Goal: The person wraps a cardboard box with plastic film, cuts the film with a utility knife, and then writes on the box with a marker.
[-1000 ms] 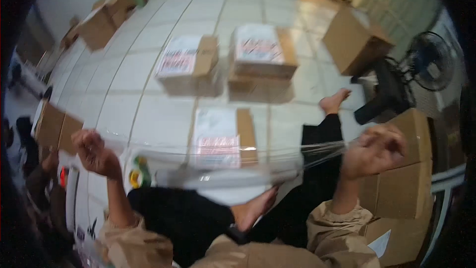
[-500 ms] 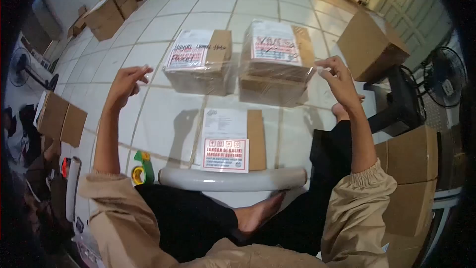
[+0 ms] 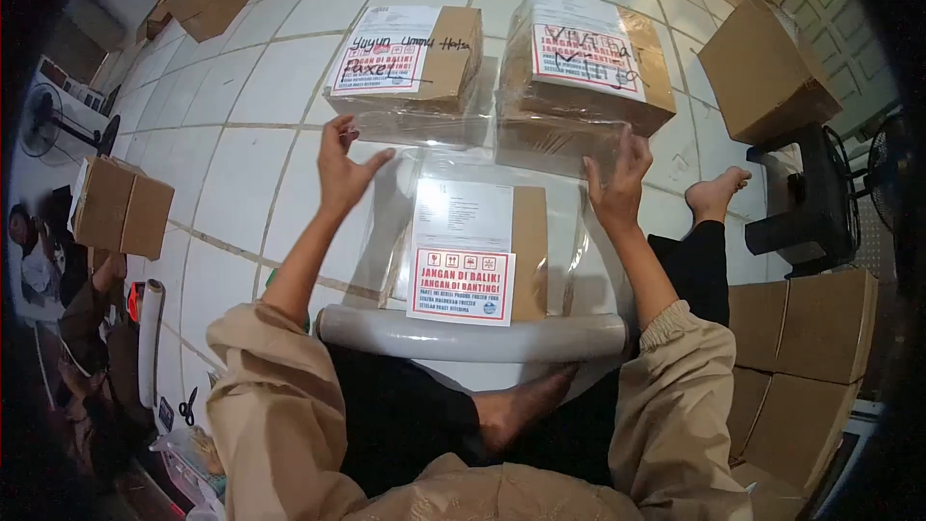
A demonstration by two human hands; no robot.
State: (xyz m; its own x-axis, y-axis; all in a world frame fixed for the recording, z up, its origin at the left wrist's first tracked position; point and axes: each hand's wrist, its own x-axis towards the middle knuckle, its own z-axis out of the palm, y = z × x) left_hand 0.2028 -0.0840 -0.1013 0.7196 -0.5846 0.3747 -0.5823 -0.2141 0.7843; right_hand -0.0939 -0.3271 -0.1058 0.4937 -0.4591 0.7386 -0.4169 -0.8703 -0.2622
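- Lowered since the earlier frame: left hand (image 3: pixel 342 169) and right hand (image 3: pixel 617 183), both spread open, pressing stretch film (image 3: pixel 482 166) over labelled carton (image 3: pixel 473 251).
- Step, as judged: draping; next move calls for tucking the far edge.

Three labelled boxes (image 3: pixel 405 63) (image 3: pixel 588 63) (image 3: pixel 468 251), two film rolls (image 3: pixel 473 336) (image 3: pixel 149 342), two fans (image 3: pixel 43 121) (image 3: pixel 887 169) — and two hands (image 3: pixel 342 169) (image 3: pixel 617 183).

Fig.: tiled floor (image 3: pixel 241 116) w/ two film-wrapped cartons at rear, left carton (image 3: pixel 410 63) and right carton (image 3: pixel 584 68), just beside each other (handwriting on both labels). Plain carton (image 3: pixel 767 72) upper rt.; stacked cartons (image 3: pixel 801 347) lower rt. Left edge: small carton (image 3: pixel 121 207), spare film roll (image 3: pixel 149 342), scissors (image 3: pixel 188 405), fan (image 3: pixel 43 121).
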